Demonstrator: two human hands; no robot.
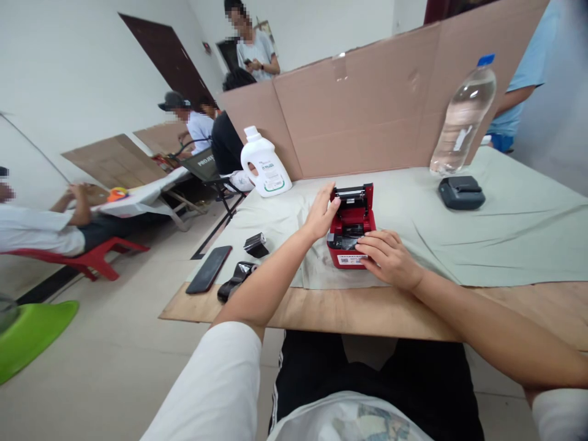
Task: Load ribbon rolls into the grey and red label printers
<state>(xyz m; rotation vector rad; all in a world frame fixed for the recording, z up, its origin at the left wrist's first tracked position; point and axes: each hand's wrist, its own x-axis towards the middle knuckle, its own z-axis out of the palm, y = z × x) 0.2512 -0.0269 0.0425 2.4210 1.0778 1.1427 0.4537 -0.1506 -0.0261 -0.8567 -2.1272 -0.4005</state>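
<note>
A small red printer [356, 222] with its black lid raised stands on a pale green cloth [505, 226] over a wooden table. My left hand [321, 214] rests against the printer's left side, fingers curved round the open lid. My right hand [388, 254] lies on the printer's front right corner, fingers bent and pressed against its front edge near a white label. Neither hand lifts the printer off the cloth.
A white detergent bottle [265, 162], a clear water bottle [463, 116] and a dark grey device [460, 192] stand further back before a cardboard screen [367, 104]. A black phone [209, 269] and small black parts [256, 244] lie at the left. Other people sit and stand beyond.
</note>
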